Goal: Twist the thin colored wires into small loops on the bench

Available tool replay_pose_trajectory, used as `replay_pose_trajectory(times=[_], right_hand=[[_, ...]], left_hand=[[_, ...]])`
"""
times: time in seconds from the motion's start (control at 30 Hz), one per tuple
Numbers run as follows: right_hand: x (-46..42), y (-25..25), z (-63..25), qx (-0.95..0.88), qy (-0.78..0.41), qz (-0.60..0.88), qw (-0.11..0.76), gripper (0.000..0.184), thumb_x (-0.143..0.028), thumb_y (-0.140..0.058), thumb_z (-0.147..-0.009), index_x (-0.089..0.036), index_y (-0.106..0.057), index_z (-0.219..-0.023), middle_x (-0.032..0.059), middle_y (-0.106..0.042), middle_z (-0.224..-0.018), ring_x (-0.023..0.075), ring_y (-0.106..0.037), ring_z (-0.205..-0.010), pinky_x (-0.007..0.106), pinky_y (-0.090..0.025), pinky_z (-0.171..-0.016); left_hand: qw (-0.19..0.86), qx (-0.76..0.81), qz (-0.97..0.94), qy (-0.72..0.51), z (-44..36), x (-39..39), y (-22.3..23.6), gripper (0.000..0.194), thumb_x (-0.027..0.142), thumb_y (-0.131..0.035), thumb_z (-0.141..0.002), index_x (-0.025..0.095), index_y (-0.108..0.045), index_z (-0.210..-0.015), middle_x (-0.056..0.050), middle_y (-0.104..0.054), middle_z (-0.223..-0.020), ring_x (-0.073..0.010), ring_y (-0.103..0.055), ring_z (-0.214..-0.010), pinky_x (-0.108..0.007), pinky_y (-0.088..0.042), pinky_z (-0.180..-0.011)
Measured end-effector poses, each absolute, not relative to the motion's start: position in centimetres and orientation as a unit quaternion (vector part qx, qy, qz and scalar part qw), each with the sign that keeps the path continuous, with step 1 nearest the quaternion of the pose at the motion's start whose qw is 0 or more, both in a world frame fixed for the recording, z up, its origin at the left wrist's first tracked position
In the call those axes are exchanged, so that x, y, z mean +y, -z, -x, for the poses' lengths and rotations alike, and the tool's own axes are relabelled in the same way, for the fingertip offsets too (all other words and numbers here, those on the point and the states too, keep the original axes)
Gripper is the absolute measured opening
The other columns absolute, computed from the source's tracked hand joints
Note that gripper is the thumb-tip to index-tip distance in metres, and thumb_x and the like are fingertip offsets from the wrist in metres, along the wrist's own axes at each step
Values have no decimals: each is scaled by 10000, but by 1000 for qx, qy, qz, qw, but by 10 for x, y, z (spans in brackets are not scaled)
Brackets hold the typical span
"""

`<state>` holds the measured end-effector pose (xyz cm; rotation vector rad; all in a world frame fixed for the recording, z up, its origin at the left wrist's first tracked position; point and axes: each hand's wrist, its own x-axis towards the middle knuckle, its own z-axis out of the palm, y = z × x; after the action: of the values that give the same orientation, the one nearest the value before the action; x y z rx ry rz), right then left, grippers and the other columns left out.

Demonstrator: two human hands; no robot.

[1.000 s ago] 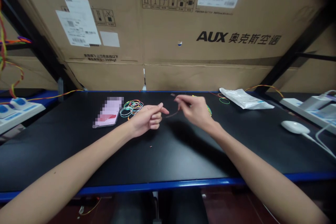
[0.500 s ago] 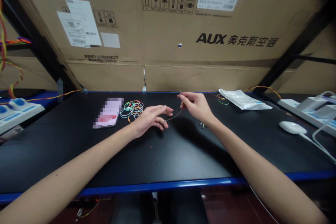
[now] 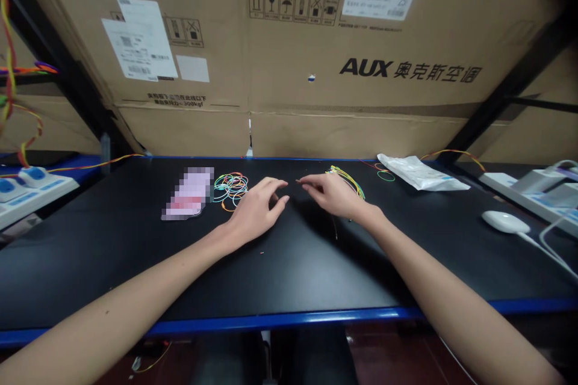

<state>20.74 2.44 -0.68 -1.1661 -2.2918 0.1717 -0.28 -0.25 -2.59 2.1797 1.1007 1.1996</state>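
The left hand (image 3: 257, 213) is half-curled and empty, a tangle of coloured wires (image 3: 230, 187) at its 10 o'clock. The right hand (image 3: 332, 195) has its fingers loosely open, any grip unclear, with yellow wires (image 3: 348, 180) just beside it at 1 o'clock.

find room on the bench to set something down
The widest free patch of black bench top lies left of the left hand, between the front blue edge and the pixelated pink item. Another runs right of the right hand, before the white mouse. Crowded at the back around the coloured wire loops and yellow wires.

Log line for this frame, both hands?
left hand: empty, beside coiled coloured wires | right hand: over yellow wire bundle | surface: black bench
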Motion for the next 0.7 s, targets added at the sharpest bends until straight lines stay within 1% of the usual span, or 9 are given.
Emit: replay_pose_trajectory(times=[0.07,0.17,0.27,0.33,0.4,0.53,0.63,0.7], right_hand=[[19,8,-201,-875,-63,401,265,248,-211,-497,-888,-211,-711,-1012,57,-741,-886,180,-665,-704,265,-449,-638],[13,11,-195,-891,-81,373,247,251,-212,-479,-910,-214,-701,-1026,57,-739,-884,178,-666,-717,262,-446,-648],[11,12,-193,-897,-89,361,237,247,-201,-474,-915,-212,-694,-1028,62,-735,-892,175,-665,-740,260,-442,-666],[11,13,-192,-901,-90,356,230,235,-191,-479,-911,-208,-696,-1000,59,-731,-866,163,-652,-712,252,-432,-651],[9,12,-191,-903,-89,356,225,223,-186,-478,-910,-200,-696,-952,47,-719,-799,142,-619,-639,238,-409,-609],[5,9,-188,-899,-88,363,229,229,-188,-474,-912,-175,-680,-811,28,-665,-656,110,-525,-517,226,-350,-546],[5,7,-187,-894,-91,373,229,254,-205,-470,-918,-168,-662,-755,21,-631,-605,103,-505,-503,225,-327,-545],[6,6,-189,-893,-90,379,226,253,-203,-465,-918,-169,-659,-759,16,-620,-592,101,-504,-508,224,-319,-553]], left_hand=[[153,397,-802,-419,5,-1,26,289,277,-582,-841,229,-615,-1124,-75,-583,-1111,-201,-572,-897,-334,-425,-830],[106,376,-840,-376,9,3,27,249,266,-554,-861,221,-624,-1097,-85,-588,-1105,-241,-522,-1023,-384,-374,-920],[91,361,-861,-347,11,6,29,186,270,-528,-881,213,-658,-1002,-92,-617,-1030,-244,-515,-984,-394,-362,-904],[63,361,-868,-335,12,7,30,196,279,-495,-901,207,-665,-967,-97,-628,-985,-243,-513,-962,-391,-361,-890],[23,361,-876,-320,12,7,31,225,293,-467,-916,197,-657,-988,-105,-632,-975,-244,-511,-960,-385,-364,-877],[-28,355,-887,-293,12,6,31,262,291,-453,-926,167,-617,-1087,-124,-635,-1028,-242,-515,-961,-378,-381,-850],[-72,336,-893,-289,12,7,31,241,261,-432,-937,170,-638,-1021,-99,-658,-957,-228,-525,-924,-367,-398,-818],[-111,327,-893,-289,13,9,30,231,244,-431,-939,173,-650,-961,-75,-669,-902,-219,-530,-899,-356,-409,-795]])
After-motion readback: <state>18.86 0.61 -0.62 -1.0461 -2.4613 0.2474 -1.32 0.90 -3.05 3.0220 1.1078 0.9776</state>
